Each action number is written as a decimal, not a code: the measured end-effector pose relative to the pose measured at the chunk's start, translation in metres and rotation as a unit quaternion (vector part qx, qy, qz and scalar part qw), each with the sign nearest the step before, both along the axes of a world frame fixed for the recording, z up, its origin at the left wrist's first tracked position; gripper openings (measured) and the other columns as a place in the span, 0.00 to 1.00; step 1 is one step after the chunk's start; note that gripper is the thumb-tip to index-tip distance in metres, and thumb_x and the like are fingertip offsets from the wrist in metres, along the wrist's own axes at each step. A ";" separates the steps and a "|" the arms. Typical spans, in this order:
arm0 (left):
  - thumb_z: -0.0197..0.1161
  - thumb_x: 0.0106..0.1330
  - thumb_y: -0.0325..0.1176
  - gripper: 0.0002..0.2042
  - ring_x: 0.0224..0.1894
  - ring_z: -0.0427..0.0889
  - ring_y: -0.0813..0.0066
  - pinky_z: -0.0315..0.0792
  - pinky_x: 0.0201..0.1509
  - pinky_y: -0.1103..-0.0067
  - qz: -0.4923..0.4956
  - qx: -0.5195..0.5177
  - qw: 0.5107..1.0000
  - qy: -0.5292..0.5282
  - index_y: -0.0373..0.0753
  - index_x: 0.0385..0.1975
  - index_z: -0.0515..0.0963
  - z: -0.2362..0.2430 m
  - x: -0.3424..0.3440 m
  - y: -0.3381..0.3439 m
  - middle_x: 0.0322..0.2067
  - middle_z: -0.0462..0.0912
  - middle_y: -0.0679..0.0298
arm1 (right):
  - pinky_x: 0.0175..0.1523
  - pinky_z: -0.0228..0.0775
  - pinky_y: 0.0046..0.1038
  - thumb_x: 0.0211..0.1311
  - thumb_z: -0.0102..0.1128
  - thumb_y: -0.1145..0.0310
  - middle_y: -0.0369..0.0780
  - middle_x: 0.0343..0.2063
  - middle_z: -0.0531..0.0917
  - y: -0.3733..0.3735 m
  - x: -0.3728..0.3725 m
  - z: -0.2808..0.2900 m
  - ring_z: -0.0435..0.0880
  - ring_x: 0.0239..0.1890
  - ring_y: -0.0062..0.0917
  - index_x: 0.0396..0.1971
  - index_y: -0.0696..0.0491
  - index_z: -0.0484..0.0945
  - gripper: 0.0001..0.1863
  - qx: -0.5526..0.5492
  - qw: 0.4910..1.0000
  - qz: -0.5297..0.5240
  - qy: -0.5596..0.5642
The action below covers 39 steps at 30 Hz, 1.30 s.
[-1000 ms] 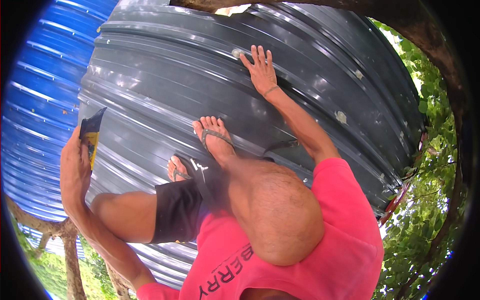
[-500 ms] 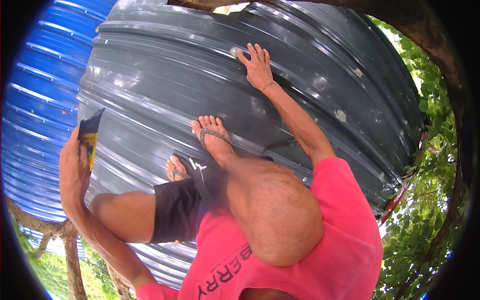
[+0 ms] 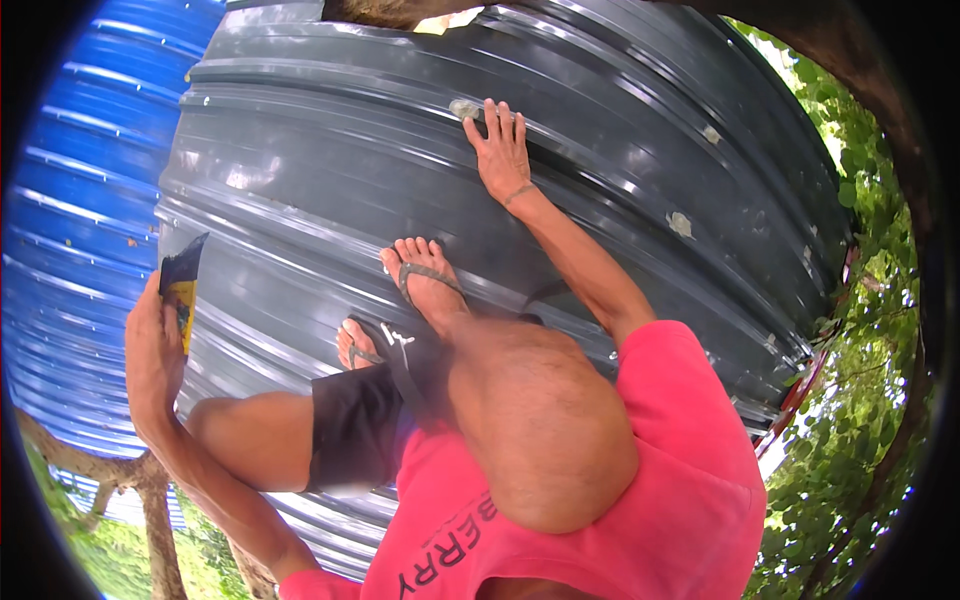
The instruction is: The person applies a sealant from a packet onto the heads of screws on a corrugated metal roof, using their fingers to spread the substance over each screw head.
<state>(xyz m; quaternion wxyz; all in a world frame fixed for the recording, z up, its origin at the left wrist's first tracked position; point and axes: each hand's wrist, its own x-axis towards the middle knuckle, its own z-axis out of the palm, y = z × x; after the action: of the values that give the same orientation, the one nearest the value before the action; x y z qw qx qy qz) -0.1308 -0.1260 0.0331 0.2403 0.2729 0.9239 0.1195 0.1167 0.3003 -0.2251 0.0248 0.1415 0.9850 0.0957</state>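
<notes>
My left hand (image 3: 152, 355) is closed on a flat black-and-yellow packet or sheet (image 3: 180, 265), held at the left edge of the dark grey corrugated metal sheets (image 3: 290, 170). My right hand (image 3: 498, 160) lies on the grey metal with fingers stretched and a little apart, the thumb tip just beside a pale, irregular patch (image 3: 462, 108) on a raised rib. My sandalled feet (image 3: 425, 290) rest on the same sheets, with one bent knee between my arms.
Blue corrugated sheets (image 3: 90, 200) border the grey ones on the left. A thick dark branch (image 3: 820, 55) arches over the top and right edge. Forked tree limbs (image 3: 150, 510) stand at lower left, and leafy foliage (image 3: 840, 420) fills the right side.
My right hand has shifted slightly toward me and to the left. The view has moved a little too, and my left hand still grips the black-and-yellow packet or sheet.
</notes>
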 end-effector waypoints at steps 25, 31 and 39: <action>0.48 0.72 0.22 0.17 0.49 0.77 0.39 0.69 0.51 0.59 0.026 -0.035 0.997 -0.058 0.34 0.59 0.72 0.003 0.007 -0.001 0.46 0.80 0.41 | 0.76 0.44 0.51 0.66 0.56 0.68 0.47 0.72 0.60 0.039 -0.005 0.016 0.55 0.74 0.44 0.67 0.37 0.70 0.28 0.057 0.993 0.097 -0.041; 0.48 0.72 0.22 0.17 0.49 0.77 0.39 0.68 0.52 0.58 0.026 -0.047 0.998 -0.041 0.34 0.60 0.71 0.002 0.008 0.000 0.46 0.80 0.41 | 0.74 0.47 0.53 0.62 0.54 0.74 0.51 0.69 0.62 0.026 -0.005 0.006 0.56 0.72 0.48 0.65 0.42 0.71 0.29 -0.096 0.995 -0.024 0.016; 0.48 0.72 0.22 0.19 0.49 0.77 0.38 0.69 0.52 0.57 0.017 -0.035 0.998 -0.042 0.35 0.61 0.70 -0.001 0.005 -0.003 0.46 0.80 0.40 | 0.75 0.43 0.55 0.66 0.53 0.68 0.49 0.72 0.61 -0.004 -0.010 -0.006 0.55 0.74 0.45 0.67 0.45 0.68 0.28 0.047 0.998 0.008 -0.028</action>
<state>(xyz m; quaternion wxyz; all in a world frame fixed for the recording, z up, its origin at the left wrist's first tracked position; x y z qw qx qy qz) -0.1257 -0.1286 0.0319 0.2862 0.2431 0.9211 0.1027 0.1063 0.2963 -0.2315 0.0448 0.1324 0.9794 0.1460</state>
